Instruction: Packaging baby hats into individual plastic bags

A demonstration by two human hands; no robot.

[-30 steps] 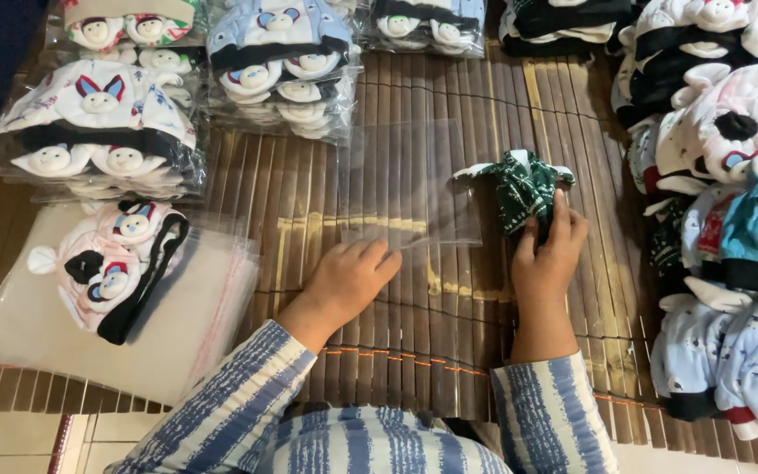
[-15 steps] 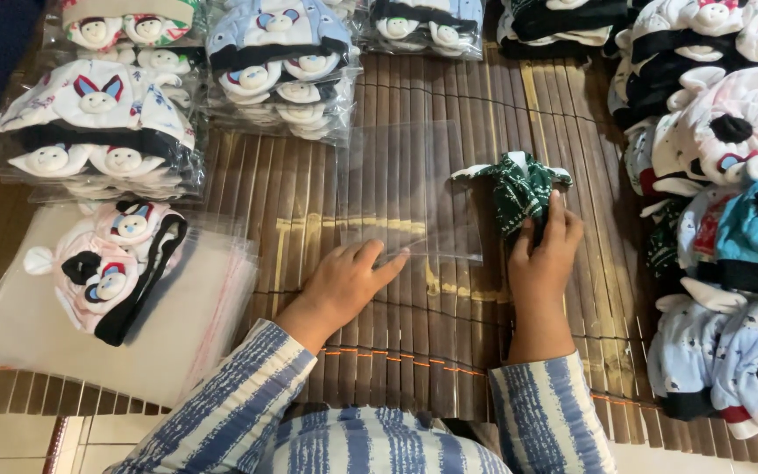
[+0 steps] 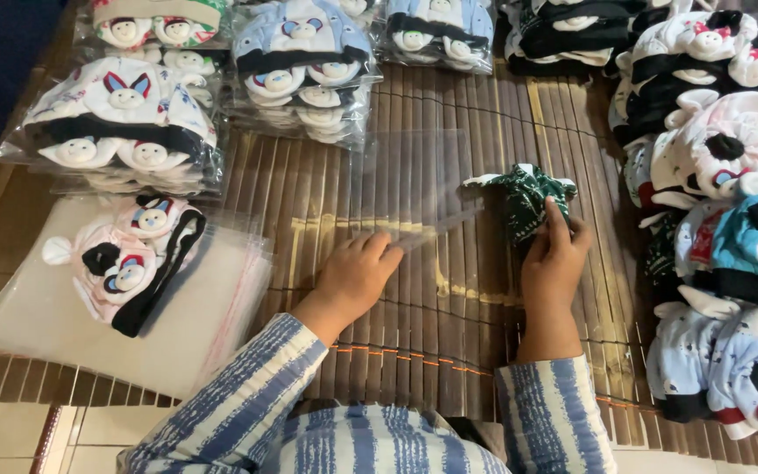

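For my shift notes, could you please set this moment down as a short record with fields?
surface: bamboo mat
left hand: flat on a clear plastic bag lying on the mat
right hand: gripping a folded dark green hat
left side: pink hat on a stack of empty bags
top: packed hats in clear bags
right side: loose hats in a pile
sleeves: blue and white stripes

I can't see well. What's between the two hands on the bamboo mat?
In the head view, a clear plastic bag lies flat between the left hand and the right hand, which holds a folded dark green patterned cloth.
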